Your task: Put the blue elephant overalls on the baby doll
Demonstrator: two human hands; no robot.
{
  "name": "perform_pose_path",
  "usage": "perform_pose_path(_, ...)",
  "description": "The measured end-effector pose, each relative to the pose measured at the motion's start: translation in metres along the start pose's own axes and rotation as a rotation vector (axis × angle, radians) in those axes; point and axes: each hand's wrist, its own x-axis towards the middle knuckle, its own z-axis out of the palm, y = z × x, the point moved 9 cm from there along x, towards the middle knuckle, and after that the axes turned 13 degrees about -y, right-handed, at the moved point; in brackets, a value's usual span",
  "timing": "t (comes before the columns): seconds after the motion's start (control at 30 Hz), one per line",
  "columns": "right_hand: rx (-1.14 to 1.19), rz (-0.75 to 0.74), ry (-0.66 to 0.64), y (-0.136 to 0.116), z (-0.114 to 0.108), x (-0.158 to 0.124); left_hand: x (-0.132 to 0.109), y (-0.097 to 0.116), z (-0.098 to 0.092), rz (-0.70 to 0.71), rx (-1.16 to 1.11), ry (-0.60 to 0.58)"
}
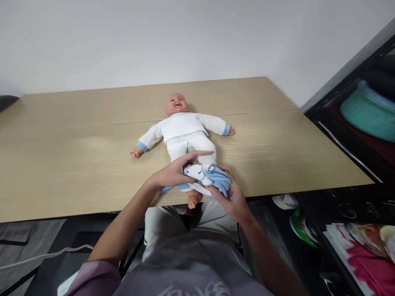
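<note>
A baby doll (188,125) in a white top and white trousers with blue cuffs lies on its back, arms spread, head toward the wall. Over its lower legs both my hands hold a bunched blue-and-white cloth (217,176) with a stitched sleepy face. My left hand (177,170) grips its left side, thumb and forefinger apart around it. On the other side my right hand (231,195) is closed on the blue folds. One bare doll foot (194,199) pokes out below the cloth, near the table's front edge. The other foot is hidden.
The wooden table (77,164) meets a pale wall (138,41) at the back. A black shelf on the right holds a teal item (367,109). Lower right are a green-rimmed roll (300,230) and pink fabric (370,263). A white cable (46,255) runs at lower left.
</note>
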Motion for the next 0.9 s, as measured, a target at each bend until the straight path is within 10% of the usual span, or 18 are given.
perform_pose_path(0.57, -0.046, -0.028, -0.322, 0.012, -0.023, 0.020, -0.003, -0.007, -0.007, 0.023, -0.063, 0.014)
perform_pose_path(0.77, -0.336, -0.268, -0.067, -0.015, -0.033, 0.045, 0.000, -0.001, -0.024, 0.045, 0.090, 0.034)
perform_pose_path(0.9, -0.183, -0.149, -0.050, -0.004, -0.038, 0.077, 0.003, -0.006, -0.037, -0.040, 0.229, 0.009)
